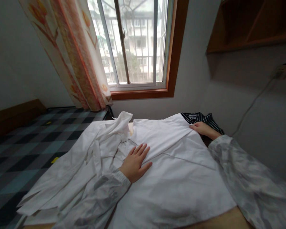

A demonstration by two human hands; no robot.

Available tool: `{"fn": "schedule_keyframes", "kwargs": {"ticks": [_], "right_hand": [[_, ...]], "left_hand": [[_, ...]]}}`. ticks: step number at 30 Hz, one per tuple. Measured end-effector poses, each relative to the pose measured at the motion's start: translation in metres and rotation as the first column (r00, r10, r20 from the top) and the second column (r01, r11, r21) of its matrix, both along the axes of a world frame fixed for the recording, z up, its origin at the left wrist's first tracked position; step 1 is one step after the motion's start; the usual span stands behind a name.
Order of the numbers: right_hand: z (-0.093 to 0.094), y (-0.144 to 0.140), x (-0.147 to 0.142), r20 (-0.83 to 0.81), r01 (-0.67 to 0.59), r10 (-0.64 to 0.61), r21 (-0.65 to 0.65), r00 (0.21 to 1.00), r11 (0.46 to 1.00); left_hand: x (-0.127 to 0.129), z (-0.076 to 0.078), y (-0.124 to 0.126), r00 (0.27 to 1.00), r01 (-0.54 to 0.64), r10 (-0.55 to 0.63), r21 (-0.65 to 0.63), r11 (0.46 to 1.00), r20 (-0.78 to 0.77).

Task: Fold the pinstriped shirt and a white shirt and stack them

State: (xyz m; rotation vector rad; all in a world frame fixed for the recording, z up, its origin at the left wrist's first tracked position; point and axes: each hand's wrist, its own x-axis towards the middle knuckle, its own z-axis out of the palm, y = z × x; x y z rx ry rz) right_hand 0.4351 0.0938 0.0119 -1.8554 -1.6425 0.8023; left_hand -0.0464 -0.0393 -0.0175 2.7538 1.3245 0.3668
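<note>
White cotton-like garment [181, 181] lies across a pale tan surface [226, 219], smooth on the right, bunched on the left. Left hand [136, 163]: laid flat on the cloth, fingers extended, gripping nothing. Right hand [203, 129]: fingers drawn together at the garment's far right edge, touching it beside black-and-white striped fabric [201, 118]; whether it pinches the cloth, I cannot tell.

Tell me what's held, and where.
The right hand appears to pinch the white cloth by its far right edge; the left hand lies flat, holding nothing.
</note>
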Motion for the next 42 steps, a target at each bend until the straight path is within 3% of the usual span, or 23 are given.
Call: {"fn": "schedule_keyframes", "kwargs": {"ticks": [4, 8, 12, 16, 20, 23, 25, 27, 29, 33, 38, 42], "right_hand": [[-0.005, -0.009, -0.008, 0.116, 0.12, -0.142, 0.183, 0.983, 0.976], [-0.014, -0.033, -0.01, 0.02, 0.207, -0.209, 0.091, 0.978, 0.974], [-0.029, -0.075, -0.005, 0.048, 0.126, -0.128, 0.038, 0.991, 0.991], [-0.045, -0.118, -0.003, 0.15, 0.011, -0.04, 0.191, 0.988, 0.982], [-0.055, -0.142, -0.01, 0.451, 0.087, -0.223, 0.302, 0.864, 0.949], [-0.051, -0.146, -0.011, 0.617, 0.069, -0.249, 0.3, 0.746, 0.952], [-0.041, -0.144, -0.011, 0.664, -0.005, -0.24, 0.345, 0.709, 0.939], [-0.027, -0.139, -0.015, 0.678, -0.152, -0.192, 0.413, 0.709, 0.898], [-0.013, -0.133, -0.03, 0.683, -0.338, -0.071, 0.446, 0.727, 0.829], [-0.001, -0.118, -0.092, 0.622, -0.562, 0.234, 0.403, 0.747, 0.722], [-0.023, -0.103, -0.173, 0.569, -0.649, 0.427, 0.265, 0.702, 0.713], [-0.044, -0.1, -0.189, 0.556, -0.66, 0.471, 0.2, 0.685, 0.724]], "left_hand": [[0.001, 0.002, -0.001, 1.0, -0.007, 0.007, -0.008, 1.0, -0.018], [0.002, 0.002, 0.0, 1.0, -0.014, 0.014, -0.011, 1.0, -0.019], [0.001, -0.002, 0.002, 1.0, -0.007, 0.007, 0.004, 1.0, -0.004], [0.001, -0.002, 0.002, 1.0, -0.006, 0.006, 0.001, 1.0, -0.004], [0.002, 0.004, -0.002, 1.0, -0.006, 0.005, -0.027, 1.0, -0.031], [0.001, 0.012, -0.003, 1.0, 0.025, -0.026, -0.067, 0.997, -0.002], [-0.002, 0.017, 0.003, 0.995, 0.02, -0.013, -0.071, 0.997, 0.098], [-0.008, 0.023, 0.015, 0.97, -0.085, 0.089, -0.024, 0.996, 0.227], [-0.015, 0.028, 0.032, 0.918, -0.264, 0.248, 0.01, 0.964, 0.31], [-0.021, 0.039, 0.066, 0.849, -0.465, 0.481, -0.123, 0.877, 0.22], [-0.016, 0.052, 0.083, 0.771, -0.619, 0.636, -0.206, 0.758, 0.024], [-0.016, 0.055, 0.089, 0.736, -0.635, 0.674, -0.278, 0.72, 0.063]]}}
